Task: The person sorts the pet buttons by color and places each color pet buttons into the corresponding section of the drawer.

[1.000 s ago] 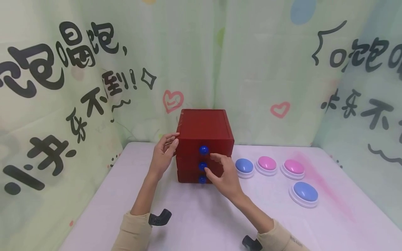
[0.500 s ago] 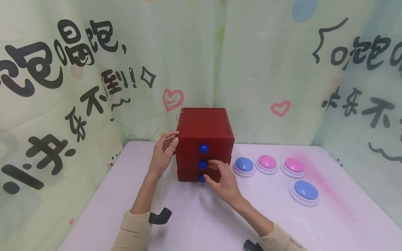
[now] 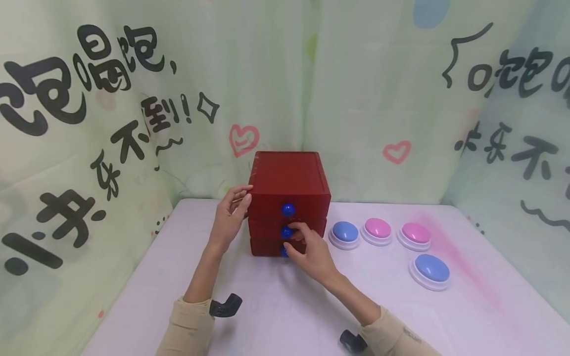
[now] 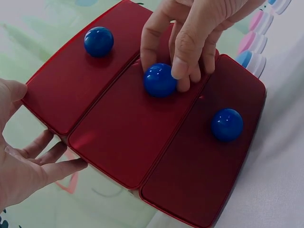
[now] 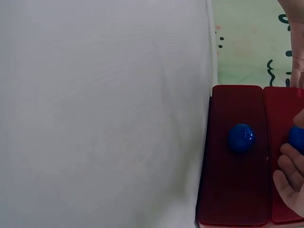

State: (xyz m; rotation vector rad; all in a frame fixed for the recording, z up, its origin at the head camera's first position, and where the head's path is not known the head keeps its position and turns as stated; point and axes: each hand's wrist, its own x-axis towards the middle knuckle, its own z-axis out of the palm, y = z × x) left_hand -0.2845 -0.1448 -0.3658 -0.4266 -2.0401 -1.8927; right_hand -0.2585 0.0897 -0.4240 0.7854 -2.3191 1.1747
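A dark red cabinet [image 3: 288, 173] with three stacked drawers stands at the back of the table. Each drawer front carries a round blue knob: the top knob [image 3: 288, 209], the middle knob [image 4: 159, 81] and the bottom knob [image 4: 227, 125]. My right hand [image 3: 314, 254] has its thumb and index finger around the middle knob, pinching it. In the head view the right thumb partly covers the bottom knob. My left hand [image 3: 229, 218] rests against the cabinet's left side, fairly straight fingers along the side and thumb at the front edge.
Right of the cabinet sit round push buttons on white bases: a blue button [image 3: 345, 231], a pink button [image 3: 377, 228], another pink button [image 3: 416, 232] and a nearer blue button [image 3: 432, 267]. A printed pale green curtain [image 3: 356, 109] hangs behind the white table [image 3: 267, 316].
My right hand has moved down from beside the top and middle knobs, then left onto the middle knob. The left hand keeps its place on the cabinet.
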